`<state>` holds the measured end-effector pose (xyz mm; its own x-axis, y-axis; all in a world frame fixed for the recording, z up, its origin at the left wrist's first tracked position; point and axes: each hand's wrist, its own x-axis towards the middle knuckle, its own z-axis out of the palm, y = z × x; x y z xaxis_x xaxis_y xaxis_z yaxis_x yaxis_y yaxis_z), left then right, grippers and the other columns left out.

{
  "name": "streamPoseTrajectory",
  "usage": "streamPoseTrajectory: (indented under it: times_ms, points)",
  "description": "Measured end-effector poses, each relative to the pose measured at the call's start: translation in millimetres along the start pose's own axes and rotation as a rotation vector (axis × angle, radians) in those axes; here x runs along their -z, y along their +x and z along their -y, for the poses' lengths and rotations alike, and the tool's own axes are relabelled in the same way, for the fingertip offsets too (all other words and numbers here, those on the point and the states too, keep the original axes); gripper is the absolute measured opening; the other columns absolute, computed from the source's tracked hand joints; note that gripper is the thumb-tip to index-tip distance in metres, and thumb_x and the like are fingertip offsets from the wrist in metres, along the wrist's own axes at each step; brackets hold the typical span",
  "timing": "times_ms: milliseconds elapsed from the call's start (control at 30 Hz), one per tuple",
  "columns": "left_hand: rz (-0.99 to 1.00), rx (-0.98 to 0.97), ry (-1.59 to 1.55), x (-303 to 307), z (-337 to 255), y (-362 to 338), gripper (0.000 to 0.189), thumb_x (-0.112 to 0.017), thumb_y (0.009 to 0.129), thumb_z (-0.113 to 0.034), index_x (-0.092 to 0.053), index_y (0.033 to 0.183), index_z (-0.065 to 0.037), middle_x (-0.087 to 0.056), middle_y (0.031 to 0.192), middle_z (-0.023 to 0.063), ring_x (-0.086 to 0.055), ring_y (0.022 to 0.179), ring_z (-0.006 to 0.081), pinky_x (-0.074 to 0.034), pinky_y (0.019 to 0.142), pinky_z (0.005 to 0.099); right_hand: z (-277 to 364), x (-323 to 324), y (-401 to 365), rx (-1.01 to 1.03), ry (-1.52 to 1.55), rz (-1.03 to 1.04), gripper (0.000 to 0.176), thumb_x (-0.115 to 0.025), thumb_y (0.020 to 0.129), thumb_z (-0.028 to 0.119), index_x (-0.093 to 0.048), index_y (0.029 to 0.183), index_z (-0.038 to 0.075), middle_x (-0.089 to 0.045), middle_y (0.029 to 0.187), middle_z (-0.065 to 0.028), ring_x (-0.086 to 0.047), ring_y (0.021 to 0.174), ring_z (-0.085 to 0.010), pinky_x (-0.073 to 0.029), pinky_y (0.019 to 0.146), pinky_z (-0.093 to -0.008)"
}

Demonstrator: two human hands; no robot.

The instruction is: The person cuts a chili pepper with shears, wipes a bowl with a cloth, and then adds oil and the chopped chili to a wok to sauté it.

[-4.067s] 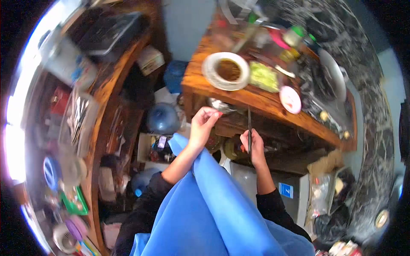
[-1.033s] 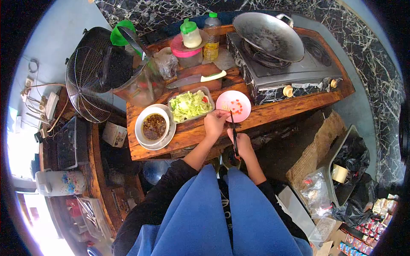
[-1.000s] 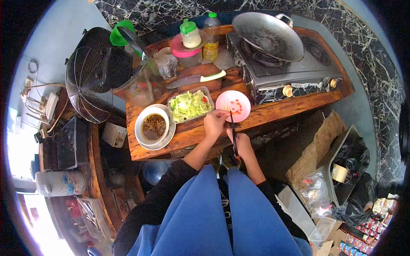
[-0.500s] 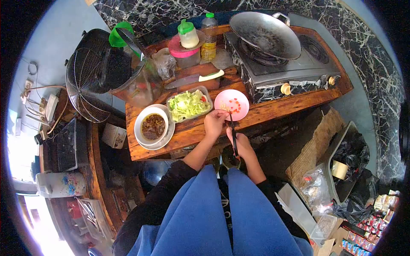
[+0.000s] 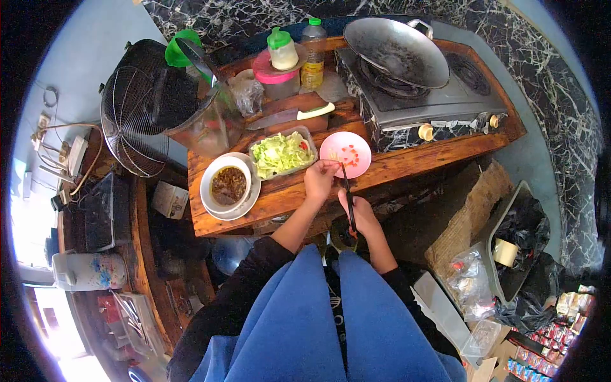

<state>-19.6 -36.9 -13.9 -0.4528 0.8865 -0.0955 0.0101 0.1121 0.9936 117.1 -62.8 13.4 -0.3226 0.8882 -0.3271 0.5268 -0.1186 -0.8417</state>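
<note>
Over the near edge of a pink plate, my left hand pinches a small item that its fingertips mostly hide. My right hand is wrapped round black scissors, whose tips reach the left fingertips. Several small red pieces lie on the plate. Left of it is a clear container of chopped green leaves with a bit of red. Farther left, a white bowl of dark brown sauce rests on a white plate.
A knife lies on a cutting board behind the leaves. The stove with a wok is at the right. A bottle of oil, a green-topped jar and a fan stand farther back and left.
The view has shifted very slightly. Both hands and the scissors stay in nearly the same place at the plate's edge.
</note>
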Motion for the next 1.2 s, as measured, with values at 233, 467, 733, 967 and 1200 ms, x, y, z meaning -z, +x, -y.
streamPoseTrajectory:
  times_ms: [233,467,733,967,1200]
  points:
    - [0.008,0.001,-0.080,-3.4,-2.9,-4.6,0.012,-0.060,0.078,-0.012,-0.059,0.080,-0.001,-0.060,0.066,0.0028,-0.048,0.048,0.0048,-0.039,0.042,0.0198,9.9,5.6,-7.9,-0.010,-0.064,0.008,0.068,-0.041,0.077,0.062,-0.044,0.055,-0.003,-0.043,0.052,-0.0154,-0.045,0.054,-0.0243,-0.036,0.054,-0.0365]
    - [-0.040,0.076,-0.167,-6.2,-5.8,-9.3,0.011,-0.060,0.078,-0.011,-0.059,0.079,-0.001,-0.058,0.065,0.0013,-0.048,0.048,0.0047,-0.039,0.043,0.0191,17.9,8.2,-8.2,-0.052,-0.153,0.047,0.073,-0.037,0.075,0.064,-0.056,0.070,-0.006,-0.055,0.072,-0.0278,-0.054,0.078,-0.0414,-0.041,0.068,-0.0424]
    - [0.070,0.092,-0.110,-4.3,-12.8,-11.5,0.009,-0.057,0.080,-0.012,-0.056,0.083,-0.003,-0.056,0.068,-0.0005,-0.047,0.053,0.0040,-0.040,0.046,0.0173,19.4,9.8,-5.1,-0.072,-0.152,0.078,0.073,-0.038,0.075,0.063,-0.055,0.072,-0.007,-0.055,0.075,-0.0290,-0.053,0.082,-0.0422,-0.041,0.070,-0.0420]
    - [0.005,-0.116,0.133,-2.9,-9.5,-7.3,0.009,-0.058,0.078,-0.010,-0.059,0.080,-0.001,-0.059,0.066,0.0031,-0.051,0.055,0.0064,-0.041,0.048,0.0209,18.9,7.4,-2.9,-0.032,-0.126,0.014,0.071,-0.041,0.076,0.061,-0.054,0.064,-0.008,-0.053,0.066,-0.0291,-0.053,0.074,-0.0430,-0.040,0.066,-0.0440]
    - [-0.015,-0.180,0.336,-2.9,-18.2,-2.5,0.012,-0.061,0.074,-0.012,-0.062,0.080,-0.001,-0.062,0.069,0.0077,-0.057,0.059,0.0130,-0.044,0.055,0.0263,1.3,0.3,6.2,-0.013,-0.150,-0.106,0.064,-0.048,0.077,0.053,-0.052,0.055,-0.007,-0.050,0.059,-0.0276,-0.053,0.066,-0.0429,-0.040,0.059,-0.0451]
